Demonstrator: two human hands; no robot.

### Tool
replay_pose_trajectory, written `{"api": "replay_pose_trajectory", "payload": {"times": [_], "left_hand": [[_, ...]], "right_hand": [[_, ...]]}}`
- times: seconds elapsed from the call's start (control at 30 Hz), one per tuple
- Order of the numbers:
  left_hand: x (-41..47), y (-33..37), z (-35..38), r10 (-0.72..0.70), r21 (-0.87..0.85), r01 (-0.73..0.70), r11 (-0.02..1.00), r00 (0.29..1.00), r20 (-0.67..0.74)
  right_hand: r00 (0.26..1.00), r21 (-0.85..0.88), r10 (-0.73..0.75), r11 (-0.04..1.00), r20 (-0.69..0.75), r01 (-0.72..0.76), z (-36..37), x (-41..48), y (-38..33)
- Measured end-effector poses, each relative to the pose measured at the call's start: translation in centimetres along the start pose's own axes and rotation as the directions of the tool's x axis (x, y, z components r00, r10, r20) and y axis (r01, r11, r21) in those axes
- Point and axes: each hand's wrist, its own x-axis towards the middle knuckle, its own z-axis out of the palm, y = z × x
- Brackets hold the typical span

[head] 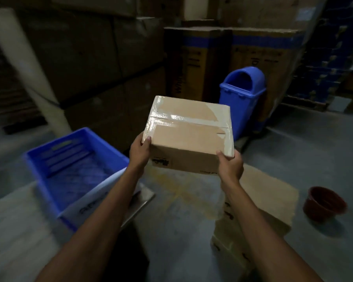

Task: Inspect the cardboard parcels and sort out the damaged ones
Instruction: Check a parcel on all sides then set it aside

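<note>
Held the taped cardboard parcel [189, 135] in mid-air, with left hand [140, 152] curled round its near-left corner and right hand [230, 165] round its near-right corner. Had it above the floor [181, 210], between a blue crate [73, 169] and stacked cardboard boxes [263, 200], before a blue bin [243, 98].

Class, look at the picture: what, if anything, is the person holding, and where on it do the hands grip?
A taped cardboard parcel, held up by both hands: left hand at its near left corner, right hand at its near right corner.

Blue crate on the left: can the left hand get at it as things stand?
Probably not yet: the left hand grips the parcel's near left corner, with the right hand on the other. The blue crate sits open beside that forearm, nothing between, so the way looks free once it lets go.
</note>
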Motion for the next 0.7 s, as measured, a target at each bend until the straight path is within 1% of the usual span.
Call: {"api": "replay_pose_trajectory", "payload": {"times": [0.13, 0.33, 0.5, 0.6, 0.7], "left_hand": [[-3.9, 0.7, -11.7, -0.002, 0.02, 0.006, 1.0, 0.985, -0.174], [-11.0, 0.5, -27.4, -0.005, 0.072, 0.039, 0.997, 0.91, -0.415], [-17.5, 0.2, -37.9, -0.042, 0.082, 0.107, 0.991, 0.822, -0.568], [-21.0, -0.4, -43.1, -0.055, 0.088, 0.147, 0.985, 0.759, -0.649], [-24.2, -1.2, -47.3, -0.076, 0.089, 0.194, 0.977, 0.709, -0.702]], "right_hand": [[0.985, 0.021, -0.057, 0.998, 0.164, 0.054, 5.1, -8.0, -2.0], [0.914, 0.045, -0.133, 0.991, 0.382, 0.126, 11.1, -20.7, -4.1], [0.814, 0.073, -0.156, 0.988, 0.559, 0.139, 15.2, -30.2, -4.5], [0.739, 0.072, -0.161, 0.986, 0.654, 0.151, 17.1, -35.1, -4.5], [0.655, 0.067, -0.157, 0.985, 0.739, 0.161, 19.1, -39.3, -3.9]]}}
